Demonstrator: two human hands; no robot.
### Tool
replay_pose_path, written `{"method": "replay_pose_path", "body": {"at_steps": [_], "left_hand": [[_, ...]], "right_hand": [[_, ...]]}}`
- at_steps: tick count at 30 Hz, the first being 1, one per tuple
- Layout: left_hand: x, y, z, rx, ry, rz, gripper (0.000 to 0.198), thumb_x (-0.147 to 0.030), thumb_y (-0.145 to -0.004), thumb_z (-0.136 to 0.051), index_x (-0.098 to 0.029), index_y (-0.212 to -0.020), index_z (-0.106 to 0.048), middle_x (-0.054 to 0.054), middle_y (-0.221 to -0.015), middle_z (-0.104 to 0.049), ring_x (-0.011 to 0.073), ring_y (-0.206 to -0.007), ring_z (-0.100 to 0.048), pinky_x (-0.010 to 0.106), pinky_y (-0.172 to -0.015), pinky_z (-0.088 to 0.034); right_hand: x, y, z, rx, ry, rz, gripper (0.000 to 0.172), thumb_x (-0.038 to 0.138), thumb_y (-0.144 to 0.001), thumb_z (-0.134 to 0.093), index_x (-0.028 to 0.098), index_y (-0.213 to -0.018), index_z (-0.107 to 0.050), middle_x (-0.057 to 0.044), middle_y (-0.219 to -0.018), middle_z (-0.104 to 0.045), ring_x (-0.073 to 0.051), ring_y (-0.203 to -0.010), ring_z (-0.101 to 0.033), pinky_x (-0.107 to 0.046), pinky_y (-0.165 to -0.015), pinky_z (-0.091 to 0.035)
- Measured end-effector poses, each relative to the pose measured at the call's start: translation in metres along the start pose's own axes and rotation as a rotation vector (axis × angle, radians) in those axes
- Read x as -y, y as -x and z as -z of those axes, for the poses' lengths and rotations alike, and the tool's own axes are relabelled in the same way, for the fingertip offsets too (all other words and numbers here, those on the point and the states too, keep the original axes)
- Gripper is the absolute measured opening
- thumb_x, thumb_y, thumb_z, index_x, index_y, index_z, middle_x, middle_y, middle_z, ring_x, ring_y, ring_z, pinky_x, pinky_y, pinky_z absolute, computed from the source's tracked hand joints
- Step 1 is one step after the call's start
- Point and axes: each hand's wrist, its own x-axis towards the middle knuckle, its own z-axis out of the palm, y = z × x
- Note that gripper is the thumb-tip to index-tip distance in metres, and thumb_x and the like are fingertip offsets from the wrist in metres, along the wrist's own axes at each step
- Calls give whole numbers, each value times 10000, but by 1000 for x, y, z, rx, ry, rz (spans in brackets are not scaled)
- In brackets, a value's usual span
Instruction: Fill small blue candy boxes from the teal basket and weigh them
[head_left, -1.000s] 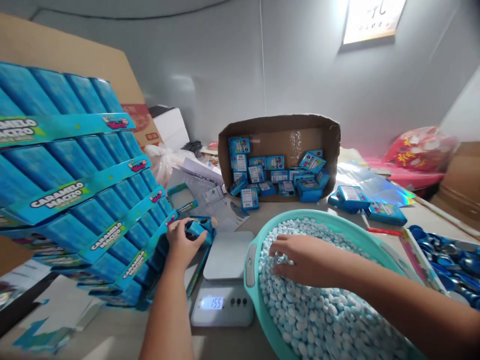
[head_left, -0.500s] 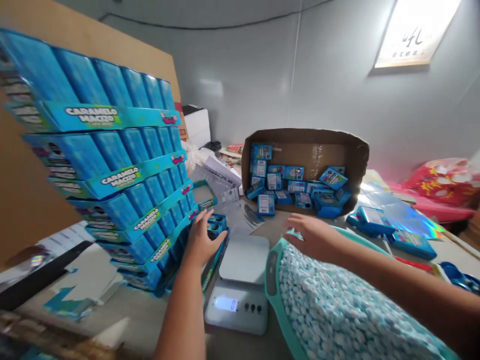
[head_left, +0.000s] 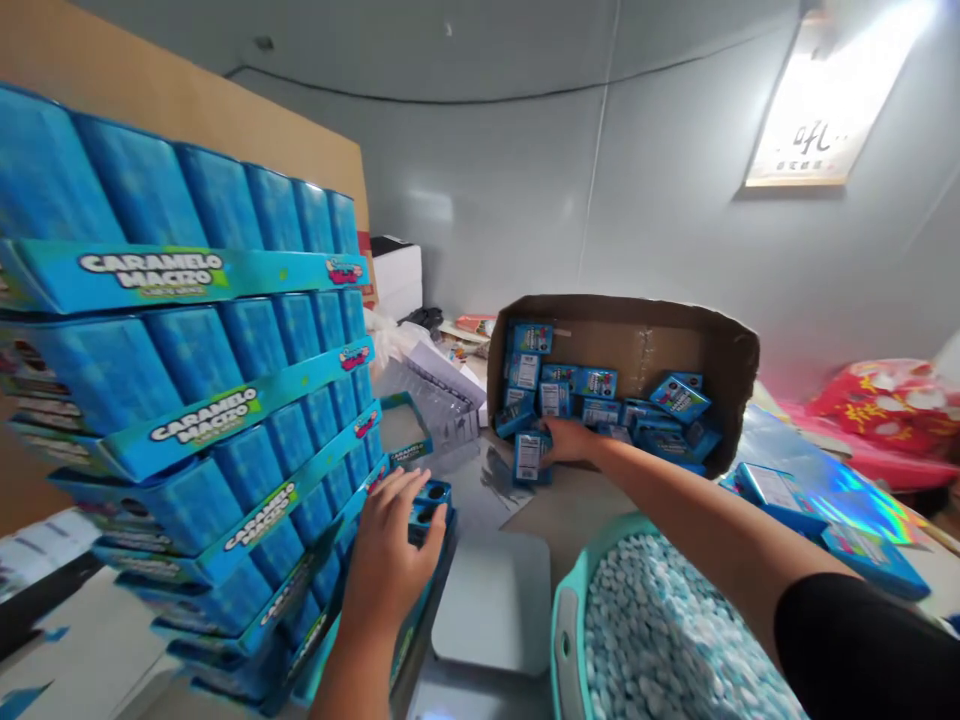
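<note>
My left hand (head_left: 391, 555) lies with fingers spread on small blue boxes (head_left: 429, 503) at the front of the lowest tray in a tall stack of blue "Caramelo Macizo" display trays (head_left: 225, 420). My right hand (head_left: 564, 440) reaches far forward to the mouth of an open cardboard carton (head_left: 720, 345) and closes on a small blue box (head_left: 529, 456) lying at its front edge. Several more small blue boxes (head_left: 600, 385) fill the carton. A teal basin (head_left: 564, 620) of pale blue-and-white candies (head_left: 660, 650) sits under my right forearm.
A white scale platform (head_left: 495, 600) sits between the tray stack and the basin. Papers and plastic bags (head_left: 439, 385) lie behind the stack. Holographic sheets with flat blue packs (head_left: 825, 500) are at right, a red bag (head_left: 885, 400) beyond. A brown cardboard sheet (head_left: 150, 100) stands at the left.
My right hand left the candies in the basin and stretched forward to the carton, closing on a small box. The view tilted upward; my left hand stayed at the bottom tray.
</note>
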Motion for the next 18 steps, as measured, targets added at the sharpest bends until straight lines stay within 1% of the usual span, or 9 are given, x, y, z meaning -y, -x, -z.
{"method": "replay_pose_path", "body": {"at_steps": [3,6,7,8,10,11,12,15,18], "left_hand": [[-27,-4,2,-56,171,71,387,-224,-860,-645,-263,-1236,-563,83,-1156,-664,267,-1139,-634,472,-1057,-492],[-82,-21,4,-50,472,310,720,-366,-816,-710,-268,-1448,-380,127,-1417,-539,294,-1306,-543,490,-1101,-461],[-104,-29,5,17,555,364,876,-433,-764,-751,-257,-1497,-304,145,-1501,-466,321,-1373,-481,504,-1109,-450],[-124,-38,5,133,611,400,899,-484,-724,-772,-251,-1479,-343,144,-1498,-478,338,-1364,-490,503,-1082,-472],[-161,-54,3,480,693,456,682,-525,-696,-772,-249,-1284,-565,104,-1276,-666,334,-1164,-640,466,-931,-556],[-176,-61,0,591,719,497,563,-532,-701,-759,-237,-1163,-631,86,-1139,-723,323,-1052,-685,446,-860,-571],[-188,-64,-5,621,725,556,485,-539,-708,-744,-227,-1068,-656,73,-1032,-745,310,-965,-704,433,-815,-572],[-211,-62,-24,504,716,639,424,-540,-731,-720,-210,-985,-640,61,-928,-747,283,-888,-704,416,-807,-550],[-219,-48,-42,612,878,473,418,-518,-753,-724,-208,-1014,-624,54,-939,-748,255,-888,-703,378,-815,-544]], "right_hand": [[13,20,13,-64,-68,-55,469,199,-717,-774,159,-1146,-588,-91,-1071,-694,-249,-972,-638,-336,-795,-485],[32,73,33,-144,-152,-52,516,319,-742,-776,197,-1183,-537,-42,-1112,-684,-201,-985,-629,-299,-820,-486],[39,96,39,-147,-192,-35,540,363,-715,-800,216,-1162,-536,-11,-1057,-695,-185,-932,-639,-286,-789,-496],[45,121,45,-179,-282,-13,546,372,-697,-813,219,-1145,-541,-6,-1016,-703,-189,-898,-645,-295,-773,-506],[54,173,51,-220,-398,-28,527,325,-731,-772,227,-1190,-533,-30,-1065,-711,-206,-931,-666,-335,-823,-526],[56,199,52,-248,-436,-80,559,333,-785,-721,227,-1285,-494,-67,-1156,-701,-228,-1009,-669,-374,-881,-528],[59,225,51,-263,-435,-144,614,358,-832,-670,222,-1383,-435,-114,-1281,-659,-259,-1130,-642,-425,-961,-510],[64,294,39,-162,-290,-279,867,545,-882,-578,200,-1584,-204,-176,-1631,-285,-344,-1493,-293,-561,-1194,-292],[66,341,15,113,-201,-171,1086,691,-760,-662,286,-1617,-132,-93,-1687,-26,-388,-1543,-41,-611,-1239,-142]]}}
